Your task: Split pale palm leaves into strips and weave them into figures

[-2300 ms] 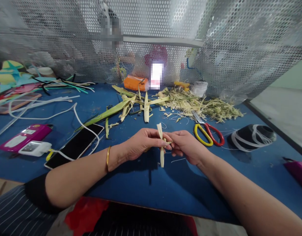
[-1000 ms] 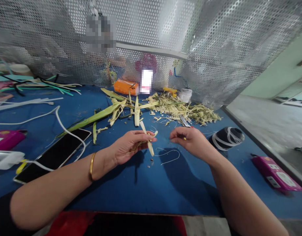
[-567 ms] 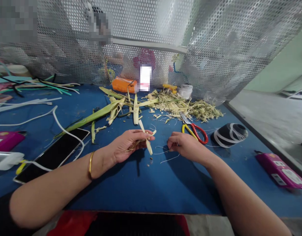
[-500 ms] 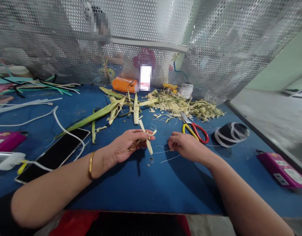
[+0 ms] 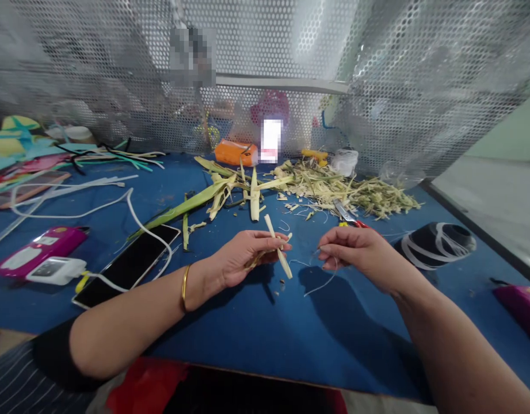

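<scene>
My left hand [image 5: 247,259] pinches a small folded piece of pale palm leaf [image 5: 278,255] above the blue table [image 5: 256,339]; a gold bangle sits on that wrist. My right hand [image 5: 359,253] is raised a little to the right, fingers closed on a thin white thread [image 5: 320,282] that hangs down to the table. The two hands are a short gap apart. Red and yellow scissors [image 5: 349,217] lie just behind my right hand, partly hidden by it.
Long leaf strips [image 5: 213,192] and a heap of shredded trimmings [image 5: 351,192] lie behind the hands. A black spool wound with white thread [image 5: 437,244] stands at right, a phone [image 5: 126,264] with white cable at left, magenta boxes [image 5: 42,244] at both sides. Perforated metal screen behind.
My right hand picked the white thread off the table and lifted it. My left hand kept hold of the folded leaf piece. The camera view swung slightly left.
</scene>
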### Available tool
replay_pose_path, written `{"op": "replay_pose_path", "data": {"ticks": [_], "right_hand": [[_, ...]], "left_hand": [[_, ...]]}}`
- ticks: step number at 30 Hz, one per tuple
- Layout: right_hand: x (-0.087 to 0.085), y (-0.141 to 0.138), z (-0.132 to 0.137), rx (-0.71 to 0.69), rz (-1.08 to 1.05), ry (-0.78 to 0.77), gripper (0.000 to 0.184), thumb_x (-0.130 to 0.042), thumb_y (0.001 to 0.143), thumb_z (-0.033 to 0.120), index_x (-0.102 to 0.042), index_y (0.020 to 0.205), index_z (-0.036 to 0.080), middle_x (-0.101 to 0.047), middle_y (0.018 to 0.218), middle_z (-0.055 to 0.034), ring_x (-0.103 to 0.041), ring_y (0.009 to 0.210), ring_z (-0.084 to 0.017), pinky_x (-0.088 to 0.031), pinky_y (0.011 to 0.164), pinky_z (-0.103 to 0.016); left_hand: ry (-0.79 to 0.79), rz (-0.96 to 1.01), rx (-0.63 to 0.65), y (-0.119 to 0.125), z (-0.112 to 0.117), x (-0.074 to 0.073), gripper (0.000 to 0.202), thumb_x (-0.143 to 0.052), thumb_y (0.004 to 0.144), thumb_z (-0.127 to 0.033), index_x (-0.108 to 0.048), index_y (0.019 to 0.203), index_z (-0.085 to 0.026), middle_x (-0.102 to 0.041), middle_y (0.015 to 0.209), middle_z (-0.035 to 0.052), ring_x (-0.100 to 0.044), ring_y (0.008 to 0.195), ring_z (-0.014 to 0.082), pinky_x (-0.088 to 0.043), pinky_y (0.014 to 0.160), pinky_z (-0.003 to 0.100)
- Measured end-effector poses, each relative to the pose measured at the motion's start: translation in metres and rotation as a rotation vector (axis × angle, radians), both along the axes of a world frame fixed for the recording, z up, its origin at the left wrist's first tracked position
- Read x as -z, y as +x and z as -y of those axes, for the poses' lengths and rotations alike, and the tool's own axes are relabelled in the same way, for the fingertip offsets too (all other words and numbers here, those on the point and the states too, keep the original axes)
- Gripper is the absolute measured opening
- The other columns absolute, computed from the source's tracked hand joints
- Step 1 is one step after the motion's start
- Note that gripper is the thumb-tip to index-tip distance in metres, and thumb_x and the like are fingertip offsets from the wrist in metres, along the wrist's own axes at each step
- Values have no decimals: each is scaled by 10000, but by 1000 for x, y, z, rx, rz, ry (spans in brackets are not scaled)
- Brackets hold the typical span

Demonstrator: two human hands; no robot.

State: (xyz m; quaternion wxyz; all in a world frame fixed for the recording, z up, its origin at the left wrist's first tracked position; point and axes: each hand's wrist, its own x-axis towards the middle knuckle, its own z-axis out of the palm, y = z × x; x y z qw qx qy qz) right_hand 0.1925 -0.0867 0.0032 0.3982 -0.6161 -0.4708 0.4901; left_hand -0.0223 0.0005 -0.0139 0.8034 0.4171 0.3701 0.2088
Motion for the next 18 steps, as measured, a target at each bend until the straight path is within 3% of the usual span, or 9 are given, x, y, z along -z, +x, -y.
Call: {"op": "replay_pose_path", "data": {"ticks": [6,10,13,18], "right_hand": [[-12,-16,6,-109,-43,159,249,-670,781,440,-617,760,197,-630,667,-6,-586,574,-128,-480,579,-279],[-10,-34,5,-102,-57,219,186,-603,844,374,-583,772,204,-599,676,17,-466,471,-81,-383,478,-246],[-3,-44,1,-47,78,249,182,-551,877,354,-568,770,207,-525,607,42,-382,447,-75,-312,445,-238],[6,-49,0,11,401,384,150,-507,889,286,-576,781,209,-549,640,22,-443,555,-109,-340,522,-248]], "left_hand": [[-15,48,68,0,1,2,244,-806,670,-209,-750,899,-149,-735,932,87,-641,840,135,-472,806,258],[-3,67,99,0,4,1,191,-757,700,-184,-753,889,-160,-737,895,69,-630,783,118,-469,768,243],[7,88,124,1,6,0,177,-731,707,-178,-758,881,-157,-732,863,64,-627,792,121,-471,772,242],[2,149,149,1,7,1,180,-707,727,-236,-764,871,-144,-728,902,77,-634,860,146,-486,795,253]]}}
